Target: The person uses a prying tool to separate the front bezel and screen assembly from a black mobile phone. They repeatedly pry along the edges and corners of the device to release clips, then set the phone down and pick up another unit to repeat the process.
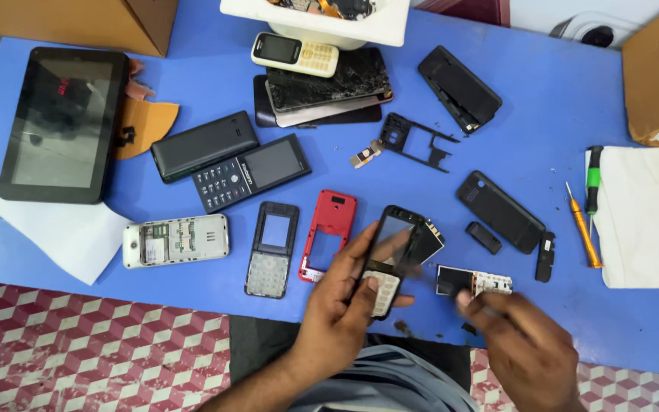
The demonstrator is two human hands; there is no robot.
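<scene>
The left hand [341, 305] has its fingers clamped on a black phone front cover [390, 255], held above the blue table [558, 122] near its front edge, mid-disassembly. The right hand [524, 343], blurred, seems pinched just beside the loose circuit board [473, 281] at its 11 o'clock. Open table lies at 2 o'clock, before the screwdrivers [585, 217].

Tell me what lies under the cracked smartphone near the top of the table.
Under the cracked smartphone lie a light-coloured flat piece and a dark flat panel, with only their edges showing. A cream keypad phone rests on top. Whatever else sits beneath is covered.
</scene>
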